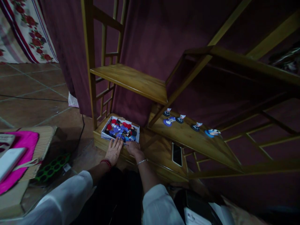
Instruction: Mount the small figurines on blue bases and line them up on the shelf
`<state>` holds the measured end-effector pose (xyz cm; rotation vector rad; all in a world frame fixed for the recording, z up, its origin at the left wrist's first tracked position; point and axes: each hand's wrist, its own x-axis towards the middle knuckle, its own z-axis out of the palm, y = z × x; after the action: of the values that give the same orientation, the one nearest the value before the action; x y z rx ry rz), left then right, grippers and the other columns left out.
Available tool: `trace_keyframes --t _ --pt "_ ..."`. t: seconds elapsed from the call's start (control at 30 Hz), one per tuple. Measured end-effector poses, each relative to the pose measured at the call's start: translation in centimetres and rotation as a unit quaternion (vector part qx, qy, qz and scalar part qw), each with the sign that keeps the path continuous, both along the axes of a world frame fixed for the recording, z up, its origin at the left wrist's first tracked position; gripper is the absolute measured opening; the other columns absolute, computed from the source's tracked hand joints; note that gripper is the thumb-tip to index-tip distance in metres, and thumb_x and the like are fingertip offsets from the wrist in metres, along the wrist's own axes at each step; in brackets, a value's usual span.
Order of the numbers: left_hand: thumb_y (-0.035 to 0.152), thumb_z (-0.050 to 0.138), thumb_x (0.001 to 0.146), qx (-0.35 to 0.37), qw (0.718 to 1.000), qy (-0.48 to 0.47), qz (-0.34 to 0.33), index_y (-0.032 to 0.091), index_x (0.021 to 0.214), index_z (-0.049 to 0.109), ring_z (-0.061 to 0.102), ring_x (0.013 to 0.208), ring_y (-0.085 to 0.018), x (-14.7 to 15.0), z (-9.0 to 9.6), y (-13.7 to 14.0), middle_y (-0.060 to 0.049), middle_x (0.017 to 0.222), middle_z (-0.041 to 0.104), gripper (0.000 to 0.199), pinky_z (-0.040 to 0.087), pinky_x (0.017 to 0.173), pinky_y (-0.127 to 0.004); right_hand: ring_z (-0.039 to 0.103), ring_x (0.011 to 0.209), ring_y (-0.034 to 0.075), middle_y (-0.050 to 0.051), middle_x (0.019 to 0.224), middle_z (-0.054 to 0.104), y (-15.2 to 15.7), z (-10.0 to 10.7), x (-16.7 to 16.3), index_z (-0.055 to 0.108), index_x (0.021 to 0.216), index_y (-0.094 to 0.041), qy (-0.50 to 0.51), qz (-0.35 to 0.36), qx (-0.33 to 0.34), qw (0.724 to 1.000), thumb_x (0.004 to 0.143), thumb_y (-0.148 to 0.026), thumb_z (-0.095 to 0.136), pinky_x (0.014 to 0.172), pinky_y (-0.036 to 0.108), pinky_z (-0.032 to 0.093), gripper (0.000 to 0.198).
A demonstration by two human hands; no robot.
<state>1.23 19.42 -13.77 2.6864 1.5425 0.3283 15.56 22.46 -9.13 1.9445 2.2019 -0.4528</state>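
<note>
A shallow white cardboard box (pixel 137 135) filled with small red, blue and dark figurines (pixel 120 129) stands on the low wooden shelf. My left hand (pixel 114 151) lies against the box's front edge, its fingers stretched out and slightly spread. Close beside it, my right hand (pixel 133 147) is curled at the front right part of the box and seems to grip the edge; its fingertips are partly hidden. To the right, on a higher board, several small figurines on round bases stand in a loose row, among them a blue and white figurine (pixel 212 132) at the right end.
A phone (pixel 177 154) lies on the low shelf to my right. Above the box juts an upper wooden shelf (pixel 133 82), with slanted posts beside it. At left stands a table with a pink cloth (pixel 28 156) and a white device (pixel 10 161). A cable (pixel 82 131) runs along the floor.
</note>
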Motion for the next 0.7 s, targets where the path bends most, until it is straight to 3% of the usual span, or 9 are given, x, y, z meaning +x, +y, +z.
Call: trace_keyframes --t 0.2,0.33,0.5,0.6,0.7 --pt "0.018 0.039 0.073 -0.003 1.000 -0.019 -0.022 0.008 0.130 0.035 0.025 0.125 -0.030 -0.1 0.6 0.1 -0.015 0.129 0.042 0.057 0.008 0.105 -0.048 0.058 0.095 0.022 0.008 0.098 0.065 1.3 -0.9 -0.1 0.065 0.090 -0.024 -0.006 -0.002 -0.027 1.000 0.076 -0.034 0.051 0.080 0.031 0.042 0.023" --pt "0.027 0.032 0.082 0.009 0.999 -0.045 -0.027 0.008 0.115 0.051 0.043 0.111 -0.027 0.0 2.6 1.1 -0.017 0.114 0.054 0.042 0.023 0.101 -0.044 0.057 0.097 0.023 0.009 0.099 0.065 1.6 -1.3 0.1 0.066 0.089 -0.023 -0.002 -0.002 -0.032 0.999 0.076 -0.028 0.050 0.080 0.033 0.043 0.022" --pt "0.039 0.016 0.089 -0.092 0.995 0.024 -0.028 0.010 0.076 0.064 0.060 0.076 -0.023 0.6 5.0 3.7 -0.015 0.073 0.065 0.057 0.040 0.079 -0.040 0.056 0.098 0.024 0.012 0.103 0.062 1.6 -1.2 0.1 0.067 0.089 -0.020 0.004 -0.006 -0.030 1.000 0.077 -0.037 0.047 0.080 0.033 0.044 0.028" --pt "0.041 0.017 0.088 -0.153 0.985 0.067 -0.046 0.011 0.074 0.065 0.061 0.073 -0.023 1.1 4.9 5.4 -0.014 0.073 0.066 0.058 0.042 0.074 -0.038 0.058 0.095 0.025 0.013 0.101 0.063 1.6 -0.8 0.1 0.067 0.088 -0.019 -0.001 -0.004 -0.037 0.999 0.076 -0.043 0.046 0.076 0.033 0.045 0.034" --pt "0.038 0.025 0.087 -0.177 0.980 0.038 -0.088 0.015 0.075 0.064 0.061 0.071 -0.021 1.2 3.8 6.6 -0.010 0.073 0.066 0.047 0.043 0.070 -0.034 0.058 0.094 0.025 0.011 0.098 0.064 1.7 -0.3 0.1 0.067 0.086 -0.020 -0.004 0.005 -0.049 0.999 0.076 -0.042 0.047 0.075 0.032 0.045 0.032"
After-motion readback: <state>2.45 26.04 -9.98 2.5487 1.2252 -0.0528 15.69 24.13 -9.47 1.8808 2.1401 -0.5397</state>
